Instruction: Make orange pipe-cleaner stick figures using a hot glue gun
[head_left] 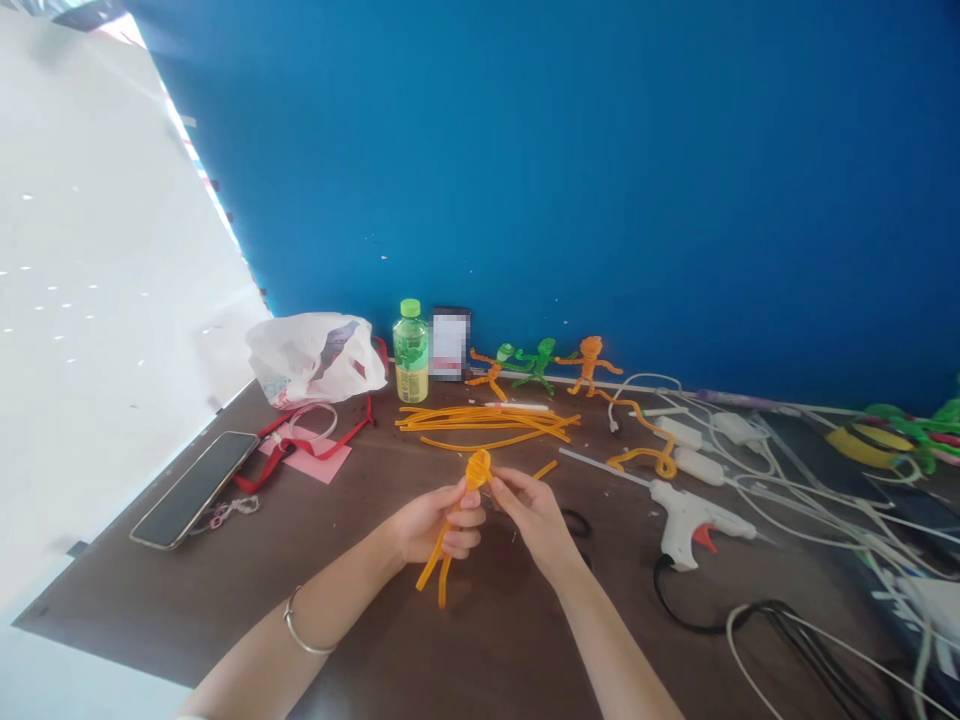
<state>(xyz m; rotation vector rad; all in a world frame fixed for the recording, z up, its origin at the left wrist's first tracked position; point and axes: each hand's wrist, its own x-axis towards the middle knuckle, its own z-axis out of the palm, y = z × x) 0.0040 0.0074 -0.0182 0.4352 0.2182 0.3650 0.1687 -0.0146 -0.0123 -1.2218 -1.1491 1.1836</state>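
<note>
Blue wall (600,150) backs a brown table (225,590) littered with craft bits. Just above the near middle of the table, the left hand (439,525) is closed around the body of an orange figure (477,468), and the right hand (529,505) pinches at the side of its coiled head. The work looks roughly half done: the head is wound and two legs hang below the left fist, but no arms show, unlike the three finished figures (590,362) standing by the wall. Loose orange stems (487,420) lie behind the hands, within reach. A glue gun (694,520) sits to the right amid a tangle of cables (787,470), which crowds that side. To the left are a bottle (411,350), a bag (315,357) and a phone (195,488), well apart from the hands.
</note>
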